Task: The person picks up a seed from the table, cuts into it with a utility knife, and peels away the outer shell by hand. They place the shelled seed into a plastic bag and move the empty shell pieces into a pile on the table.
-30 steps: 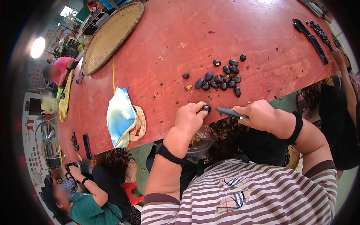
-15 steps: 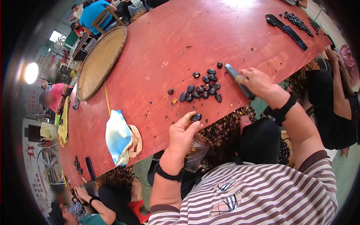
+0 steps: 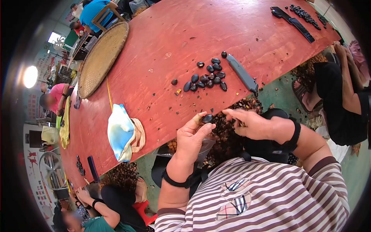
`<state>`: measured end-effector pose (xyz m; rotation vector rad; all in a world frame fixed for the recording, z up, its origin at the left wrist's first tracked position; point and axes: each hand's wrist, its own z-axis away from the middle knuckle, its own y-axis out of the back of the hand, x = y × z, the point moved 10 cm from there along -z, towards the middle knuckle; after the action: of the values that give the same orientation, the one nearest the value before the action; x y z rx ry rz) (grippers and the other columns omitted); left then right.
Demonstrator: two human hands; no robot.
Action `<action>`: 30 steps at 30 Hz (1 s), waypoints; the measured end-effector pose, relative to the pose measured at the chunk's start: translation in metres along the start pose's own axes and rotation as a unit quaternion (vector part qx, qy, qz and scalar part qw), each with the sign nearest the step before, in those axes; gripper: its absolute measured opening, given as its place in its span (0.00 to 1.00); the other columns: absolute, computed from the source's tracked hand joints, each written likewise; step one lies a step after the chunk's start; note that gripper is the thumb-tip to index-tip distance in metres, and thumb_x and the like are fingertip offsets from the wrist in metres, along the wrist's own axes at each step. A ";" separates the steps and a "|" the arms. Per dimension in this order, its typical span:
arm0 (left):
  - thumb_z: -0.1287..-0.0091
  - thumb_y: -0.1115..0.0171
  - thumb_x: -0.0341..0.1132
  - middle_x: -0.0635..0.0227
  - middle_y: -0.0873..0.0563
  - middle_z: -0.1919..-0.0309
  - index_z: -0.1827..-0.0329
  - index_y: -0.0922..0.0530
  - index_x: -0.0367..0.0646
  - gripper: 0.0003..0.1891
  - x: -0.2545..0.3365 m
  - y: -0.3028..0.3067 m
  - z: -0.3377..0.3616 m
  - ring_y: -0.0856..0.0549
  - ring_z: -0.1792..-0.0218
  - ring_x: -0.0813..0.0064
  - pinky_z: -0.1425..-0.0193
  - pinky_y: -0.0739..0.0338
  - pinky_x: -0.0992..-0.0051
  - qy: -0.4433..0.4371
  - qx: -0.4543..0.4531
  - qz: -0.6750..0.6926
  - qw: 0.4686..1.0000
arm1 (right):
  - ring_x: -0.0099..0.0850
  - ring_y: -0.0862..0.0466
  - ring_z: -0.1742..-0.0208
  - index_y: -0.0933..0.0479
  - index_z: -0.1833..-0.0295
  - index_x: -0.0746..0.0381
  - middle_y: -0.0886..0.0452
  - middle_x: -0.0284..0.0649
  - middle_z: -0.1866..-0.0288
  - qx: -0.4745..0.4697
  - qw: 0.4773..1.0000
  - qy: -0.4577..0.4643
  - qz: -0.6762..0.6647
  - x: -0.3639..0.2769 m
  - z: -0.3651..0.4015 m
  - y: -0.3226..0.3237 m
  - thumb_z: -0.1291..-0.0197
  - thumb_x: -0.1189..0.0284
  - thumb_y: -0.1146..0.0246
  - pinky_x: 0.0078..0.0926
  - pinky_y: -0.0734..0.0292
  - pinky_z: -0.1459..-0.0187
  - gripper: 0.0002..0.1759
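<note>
Between the thumb and forefinger of my left hand [image 3: 192, 133] is a dark oval seed [image 3: 207, 118], held near the table's front edge. My right hand [image 3: 249, 123] hovers to its right, off the table edge, with the forefinger stretched out toward the seed and the other fingers curled; whether anything is inside them is hidden. Beyond my hands several black seeds [image 3: 210, 76] lie in a loose group on the red table [image 3: 162, 77]. A grey utility knife [image 3: 242, 73] lies just right of that group, touched by neither hand.
A blue and white cloth mask [image 3: 120, 133] and a large round woven tray [image 3: 102, 60] lie on the left of the table. Black straps [image 3: 292, 24] and more seeds [image 3: 305, 16] are at the far right. People sit at both sides. Dark husks [image 3: 228, 143] lie below the edge.
My right hand has let go of the knife, which stays on the table, and has come down and left toward the held seed. My left hand still holds the seed.
</note>
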<state>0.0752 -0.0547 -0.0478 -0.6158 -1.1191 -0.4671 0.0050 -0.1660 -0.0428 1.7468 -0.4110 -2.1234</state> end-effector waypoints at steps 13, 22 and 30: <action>0.42 0.46 0.25 0.65 0.21 0.63 0.48 0.31 0.36 0.17 -0.012 -0.008 0.010 0.20 0.63 0.77 0.59 0.25 0.82 0.023 -0.026 0.044 0.998 | 0.25 0.25 0.67 0.44 0.39 0.59 0.28 0.38 0.63 0.022 0.960 -0.183 -0.209 0.056 0.046 -0.026 0.50 0.80 0.46 0.19 0.27 0.70 0.31; 0.42 0.46 0.25 0.65 0.21 0.61 0.47 0.32 0.37 0.18 -0.011 -0.008 0.016 0.20 0.62 0.76 0.57 0.25 0.82 0.016 -0.015 0.055 0.998 | 0.28 0.27 0.67 0.39 0.41 0.61 0.30 0.41 0.65 -0.009 0.993 -0.079 -0.083 0.089 0.057 -0.070 0.53 0.72 0.37 0.24 0.31 0.64 0.31; 0.42 0.46 0.25 0.65 0.21 0.61 0.47 0.32 0.37 0.18 -0.017 -0.017 0.014 0.20 0.60 0.76 0.57 0.25 0.80 0.038 -0.026 0.040 0.998 | 0.26 0.29 0.73 0.35 0.43 0.62 0.30 0.42 0.74 0.146 0.978 0.152 0.007 -0.004 0.037 -0.004 0.44 0.75 0.47 0.22 0.32 0.69 0.21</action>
<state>0.0481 -0.0575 -0.0558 -0.6810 -1.0091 -0.4481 -0.0307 -0.1606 -0.0341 2.1821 -0.6714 -1.8148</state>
